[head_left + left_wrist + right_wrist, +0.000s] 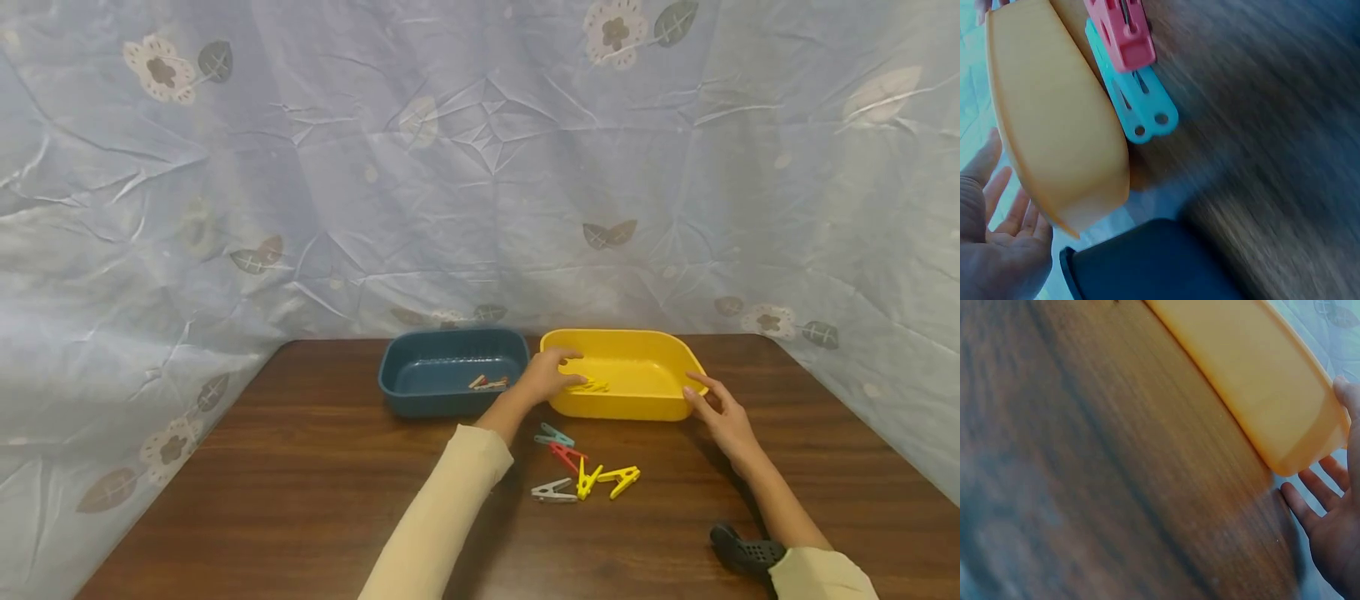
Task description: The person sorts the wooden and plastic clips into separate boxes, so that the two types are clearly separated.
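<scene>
A yellow bin point(618, 407) holds several yellow clothespins point(591, 386) near its front left. The left hand point(546, 377) reaches over the bin's left end, its fingers spread beside those pins; whether it touches them is unclear. In the left wrist view that hand point(1007, 240) shows relaxed fingers at the bin's rim. At the bin's right end, the right hand point(726, 427) touches the rim with spread fingers; the right wrist view shows this hand point(1341, 531) there too. In front of the bin lie a teal point(554, 435), a red point(567, 454), a grey point(554, 490) and two yellow clothespins point(619, 478).
A dark blue bin point(442, 405) stands left of the yellow one, with a few light and red clothespins point(488, 383) inside. Behind the brown table point(300, 475) hangs a patterned curtain point(480, 183). A black strap-like object point(742, 550) is at the right forearm.
</scene>
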Available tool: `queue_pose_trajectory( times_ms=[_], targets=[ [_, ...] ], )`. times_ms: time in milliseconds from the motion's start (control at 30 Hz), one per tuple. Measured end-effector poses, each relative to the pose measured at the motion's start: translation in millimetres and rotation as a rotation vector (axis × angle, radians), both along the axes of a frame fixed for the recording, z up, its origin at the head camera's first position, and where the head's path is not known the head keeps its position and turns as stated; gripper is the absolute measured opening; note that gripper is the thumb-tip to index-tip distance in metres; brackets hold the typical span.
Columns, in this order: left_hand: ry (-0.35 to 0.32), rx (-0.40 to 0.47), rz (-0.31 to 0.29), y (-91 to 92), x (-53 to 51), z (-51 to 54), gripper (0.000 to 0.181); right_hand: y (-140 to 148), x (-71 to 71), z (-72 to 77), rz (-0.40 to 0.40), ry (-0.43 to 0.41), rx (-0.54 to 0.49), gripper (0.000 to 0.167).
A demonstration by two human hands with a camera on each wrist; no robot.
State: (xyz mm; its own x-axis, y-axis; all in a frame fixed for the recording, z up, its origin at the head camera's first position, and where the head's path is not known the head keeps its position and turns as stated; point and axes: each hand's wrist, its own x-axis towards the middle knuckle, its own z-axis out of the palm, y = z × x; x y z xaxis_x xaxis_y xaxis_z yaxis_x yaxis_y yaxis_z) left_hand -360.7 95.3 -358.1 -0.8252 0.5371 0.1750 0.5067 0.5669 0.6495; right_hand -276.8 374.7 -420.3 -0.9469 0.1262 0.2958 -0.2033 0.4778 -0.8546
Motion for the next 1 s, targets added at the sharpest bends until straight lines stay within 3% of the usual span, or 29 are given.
queue_pose_trajectory(
  times_ms=[300,467,567,667,800,900,1000],
  targets=[
    [0.05,0.058,-0.06,-17.8,10.2,4.2,0.04,2,0.7,-3.0,0.007,-0.018,0.011,0.053],
    [0.08,0.096,-0.134,-29.0,26.7,7.5,0.038,3,0.3,-3.5,0.009,-0.025,0.015,0.054],
    [0.068,0.135,-0.182,-37.5,41.5,4.0,0.039,3,0.1,-3.3,0.005,-0.027,0.019,0.054],
    [0.005,0.205,-0.217,-45.9,61.1,-2.9,0.04,2,0.0,-2.9,0.002,-0.024,0.023,0.054],
    [-0.194,0.356,-0.245,-55.7,90.6,-10.6,0.036,1,0.0,-1.6,-0.004,-0.027,0.019,0.054],
    [-0.321,0.466,-0.25,-61.6,107.0,-15.4,0.033,1,0.1,0.0,-0.004,-0.034,0.015,0.055],
    [-0.331,0.518,-0.237,-66.2,113.5,-21.2,0.031,2,0.1,1.0,0.0,-0.035,0.014,0.055]
  ],
)
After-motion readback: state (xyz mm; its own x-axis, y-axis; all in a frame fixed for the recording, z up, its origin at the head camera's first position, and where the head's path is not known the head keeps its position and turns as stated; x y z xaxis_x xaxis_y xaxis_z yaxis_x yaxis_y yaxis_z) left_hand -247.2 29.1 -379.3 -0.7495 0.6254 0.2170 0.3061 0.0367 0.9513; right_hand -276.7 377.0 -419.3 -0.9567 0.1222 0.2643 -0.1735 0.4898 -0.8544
